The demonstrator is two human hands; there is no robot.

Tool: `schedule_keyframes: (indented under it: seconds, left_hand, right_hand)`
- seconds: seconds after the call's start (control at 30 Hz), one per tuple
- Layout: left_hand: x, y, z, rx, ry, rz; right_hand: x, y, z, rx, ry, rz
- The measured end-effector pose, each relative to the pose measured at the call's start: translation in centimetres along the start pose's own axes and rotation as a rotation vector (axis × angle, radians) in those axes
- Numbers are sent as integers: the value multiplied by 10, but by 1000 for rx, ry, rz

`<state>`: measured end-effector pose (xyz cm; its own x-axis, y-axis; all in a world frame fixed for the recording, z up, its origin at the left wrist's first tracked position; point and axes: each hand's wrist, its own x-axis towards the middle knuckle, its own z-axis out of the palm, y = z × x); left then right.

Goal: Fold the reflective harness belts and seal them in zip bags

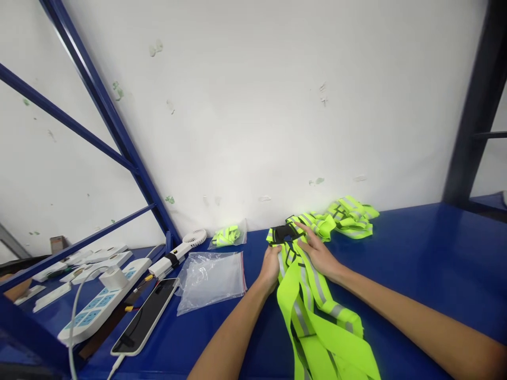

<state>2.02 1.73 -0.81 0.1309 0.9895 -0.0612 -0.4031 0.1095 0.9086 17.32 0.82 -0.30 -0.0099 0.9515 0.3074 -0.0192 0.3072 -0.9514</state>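
Observation:
A neon-yellow reflective strap vest lies stretched across the blue table, running toward me. My left hand pinches its left edge near the black buckle patch, fingers closed on the strap. My right hand rests flat on the strap's upper part with fingers spread, pressing it down. Behind my right hand lies a heap of more yellow vests.
An empty clear zip bag lies left of my hands, and a bagged folded vest sits by the wall. Farther left are a phone on a cable, a white power strip and a small white fan. Blue shelf posts flank both sides.

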Motion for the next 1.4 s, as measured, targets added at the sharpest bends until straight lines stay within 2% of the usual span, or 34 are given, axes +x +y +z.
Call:
schedule_keyframes:
  seconds: [0.1, 0.17, 0.23, 0.43, 0.57, 0.67, 0.77, 0.9, 1.0, 1.1, 1.17, 1.33, 1.4]
  left_hand:
    - [-4, 7, 5, -151, -180, -117]
    - [-4, 12, 5, -210, -304, -145]
    - [-3, 17, 3, -222, -373, -171]
    - [1, 24, 4, -206, -460, -256]
    - [-4, 28, 7, -201, -477, -267]
    - [-8, 27, 4, -185, -482, -271]
    - [-10, 20, 0, -184, -433, -217]
    - [-6, 8, 0, -198, -227, 29]
    - [-3, 3, -2, -150, -140, 119]
    - [0, 2, -6, -63, -115, 182]
    - [2, 1, -8, -2, -93, 243]
    - [5, -2, -11, 123, -60, 366]
    - [6, -3, -11, 154, -65, 374]
  right_hand:
    - [1, 3, 5, 21, 75, 20]
    - [2, 5, 9, 58, 110, 61]
    - [3, 7, 11, 82, 115, 66]
    - [5, 2, 4, -16, 79, -51]
    - [3, -3, -1, -193, 77, -136]
    - [1, -1, -1, -220, 94, -162]
    - [1, 1, -1, -106, 39, -113]
    - [1, -3, -1, 218, -158, 125]
    - [1, -8, 1, 395, -95, 188]
    - [0, -8, 6, 379, 26, 296]
    - [0, -8, 8, 389, 45, 363]
    - [1, -12, 8, 598, -134, 338]
    - [2, -14, 8, 618, -152, 369]
